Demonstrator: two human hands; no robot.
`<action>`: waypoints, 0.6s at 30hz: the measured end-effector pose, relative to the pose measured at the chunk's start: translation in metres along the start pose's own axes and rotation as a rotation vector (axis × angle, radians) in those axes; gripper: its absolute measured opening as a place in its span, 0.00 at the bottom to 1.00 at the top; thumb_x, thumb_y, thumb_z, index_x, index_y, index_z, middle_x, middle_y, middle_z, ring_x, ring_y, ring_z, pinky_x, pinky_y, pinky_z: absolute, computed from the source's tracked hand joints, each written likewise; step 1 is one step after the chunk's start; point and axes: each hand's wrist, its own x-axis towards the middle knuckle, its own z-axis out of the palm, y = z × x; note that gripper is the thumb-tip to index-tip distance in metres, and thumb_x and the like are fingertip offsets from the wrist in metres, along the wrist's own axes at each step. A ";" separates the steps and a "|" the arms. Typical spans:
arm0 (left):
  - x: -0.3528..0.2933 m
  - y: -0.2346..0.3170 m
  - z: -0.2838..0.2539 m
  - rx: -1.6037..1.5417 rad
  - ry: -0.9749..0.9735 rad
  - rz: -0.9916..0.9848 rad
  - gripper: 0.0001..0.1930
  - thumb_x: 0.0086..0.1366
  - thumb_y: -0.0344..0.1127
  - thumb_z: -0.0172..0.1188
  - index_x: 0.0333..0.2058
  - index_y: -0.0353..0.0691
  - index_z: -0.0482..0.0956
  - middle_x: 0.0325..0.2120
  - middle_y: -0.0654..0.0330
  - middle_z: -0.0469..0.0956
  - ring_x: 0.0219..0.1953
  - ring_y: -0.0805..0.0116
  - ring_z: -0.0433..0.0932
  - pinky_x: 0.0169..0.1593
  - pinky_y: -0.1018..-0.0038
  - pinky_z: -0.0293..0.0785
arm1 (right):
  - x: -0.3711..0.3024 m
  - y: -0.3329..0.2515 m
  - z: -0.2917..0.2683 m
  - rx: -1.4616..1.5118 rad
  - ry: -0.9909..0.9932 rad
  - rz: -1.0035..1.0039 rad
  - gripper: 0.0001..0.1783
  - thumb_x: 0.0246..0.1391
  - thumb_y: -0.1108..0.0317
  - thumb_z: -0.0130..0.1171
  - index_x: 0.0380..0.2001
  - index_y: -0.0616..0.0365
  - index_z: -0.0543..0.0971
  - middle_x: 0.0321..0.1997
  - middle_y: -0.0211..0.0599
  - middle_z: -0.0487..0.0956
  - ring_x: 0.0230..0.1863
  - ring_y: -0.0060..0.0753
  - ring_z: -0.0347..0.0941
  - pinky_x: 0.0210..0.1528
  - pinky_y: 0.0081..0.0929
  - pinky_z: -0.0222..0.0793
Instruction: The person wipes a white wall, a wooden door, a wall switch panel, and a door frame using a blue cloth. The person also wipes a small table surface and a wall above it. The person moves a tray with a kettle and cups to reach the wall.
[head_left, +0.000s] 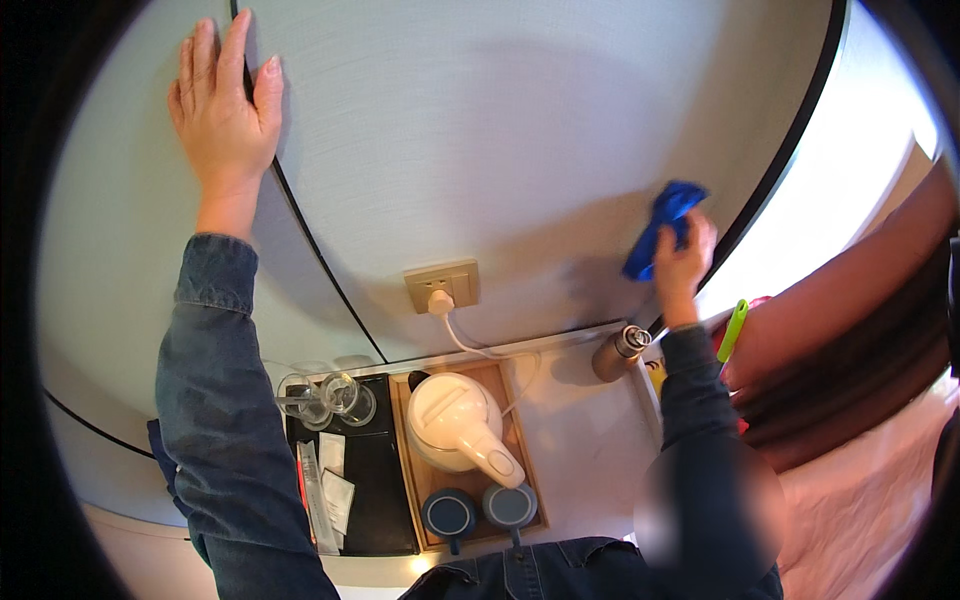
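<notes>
Wiping the wall goes best if you keep your right hand, fingers seemingly bunched around the blue cloth, pressing flat while your left hand, fingers spread, braces above the socket.

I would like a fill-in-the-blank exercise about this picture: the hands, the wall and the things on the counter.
1. The right hand presses a cloth of ____ colour against the wall.
2. The left hand lies ____ on the wall, its fingers spread.
3. The white kettle stands on a ____ tray.
4. Near the kettle's handle stand ____ blue cups.

Missing words: blue; flat; wooden; two
</notes>
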 end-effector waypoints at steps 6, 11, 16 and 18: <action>0.003 0.006 -0.004 -0.011 -0.034 -0.035 0.23 0.63 0.47 0.51 0.57 0.53 0.67 0.59 0.51 0.63 0.61 0.51 0.59 0.60 0.55 0.53 | 0.130 -0.024 0.034 0.003 0.361 0.099 0.23 0.45 0.69 0.59 0.48 0.55 0.76 0.49 0.46 0.74 0.49 0.50 0.69 0.53 0.38 0.64; 0.009 0.011 -0.014 -0.045 -0.068 -0.069 0.23 0.59 0.41 0.54 0.54 0.49 0.70 0.56 0.50 0.66 0.59 0.52 0.61 0.58 0.55 0.55 | 0.143 -0.169 0.066 0.209 0.314 -0.258 0.20 0.42 0.70 0.59 0.43 0.46 0.79 0.48 0.46 0.73 0.50 0.47 0.67 0.55 0.42 0.59; 0.001 0.076 -0.047 -0.433 -0.029 -0.142 0.18 0.55 0.26 0.52 0.46 0.41 0.76 0.54 0.49 0.67 0.56 0.50 0.65 0.57 0.60 0.62 | 0.121 -0.264 0.071 0.371 0.013 -0.269 0.22 0.43 0.70 0.60 0.46 0.43 0.78 0.52 0.44 0.70 0.49 0.47 0.66 0.54 0.37 0.63; 0.001 0.114 -0.050 -0.667 -0.038 -0.215 0.19 0.57 0.27 0.51 0.49 0.37 0.73 0.54 0.45 0.66 0.56 0.45 0.64 0.58 0.59 0.61 | 0.119 -0.272 0.075 0.433 -0.060 -0.414 0.23 0.44 0.71 0.60 0.48 0.44 0.77 0.54 0.43 0.70 0.50 0.45 0.66 0.54 0.35 0.64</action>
